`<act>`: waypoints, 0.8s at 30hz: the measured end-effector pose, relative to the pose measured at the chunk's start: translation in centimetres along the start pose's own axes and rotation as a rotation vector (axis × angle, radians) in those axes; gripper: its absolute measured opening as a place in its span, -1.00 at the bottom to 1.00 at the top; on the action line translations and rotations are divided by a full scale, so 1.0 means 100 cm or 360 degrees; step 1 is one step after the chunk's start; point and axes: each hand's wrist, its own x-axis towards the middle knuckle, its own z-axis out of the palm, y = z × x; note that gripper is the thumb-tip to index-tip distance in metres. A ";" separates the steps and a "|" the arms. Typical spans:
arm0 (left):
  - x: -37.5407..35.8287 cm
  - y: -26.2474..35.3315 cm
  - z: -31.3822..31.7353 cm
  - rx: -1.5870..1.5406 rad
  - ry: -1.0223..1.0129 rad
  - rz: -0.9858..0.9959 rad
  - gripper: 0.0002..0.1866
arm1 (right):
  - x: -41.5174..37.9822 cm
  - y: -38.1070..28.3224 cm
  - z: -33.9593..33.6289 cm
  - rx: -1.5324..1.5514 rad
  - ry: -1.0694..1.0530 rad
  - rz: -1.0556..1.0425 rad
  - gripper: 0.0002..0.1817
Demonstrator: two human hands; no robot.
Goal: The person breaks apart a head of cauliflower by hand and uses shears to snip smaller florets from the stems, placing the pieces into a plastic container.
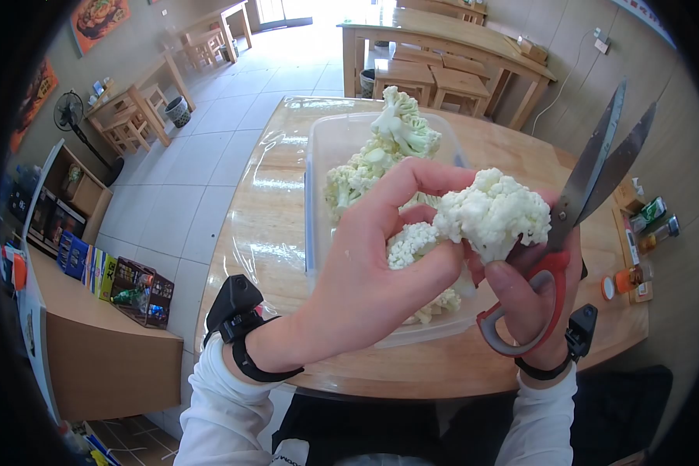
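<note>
A white cauliflower piece (pixel 495 211) is held up between my two hands, above a clear plastic container (pixel 312 233). My left hand (pixel 373 256) is closed on it, fingers behind and thumb in front. With red-and-grey handled scissors (pixel 561 268) in its grip, my right hand (pixel 520 299) touches the cauliflower's lower right side. The scissor blades point up and to the right, spread apart. More cauliflower pieces (pixel 400 128) are heaped in the container, partly hidden behind my left hand.
The container stands on a glossy wooden table (pixel 248 210). Bottles (pixel 664 229) and small jars (pixel 633 278) line its right side. A bottle crate (pixel 141 291) and a counter (pixel 109 349) are at the left. Wooden tables and stools (pixel 427 78) stand beyond.
</note>
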 end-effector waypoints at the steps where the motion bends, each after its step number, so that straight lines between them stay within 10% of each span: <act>1: 0.000 -0.001 -0.001 -0.0002 -0.0014 0.0000 -0.55 | 0.001 -0.003 0.001 0.0094 0.0026 0.0068 -0.44; 15: -0.017 -0.015 -0.005 -0.0072 -0.0247 -0.0014 -0.28 | -0.005 0.007 -0.003 0.0711 -0.0114 0.0635 -0.65; 24: -0.025 -0.027 -0.020 -0.0321 -0.0076 -0.0244 -0.27 | -0.001 0.012 -0.008 0.0060 -0.0087 0.0601 -0.64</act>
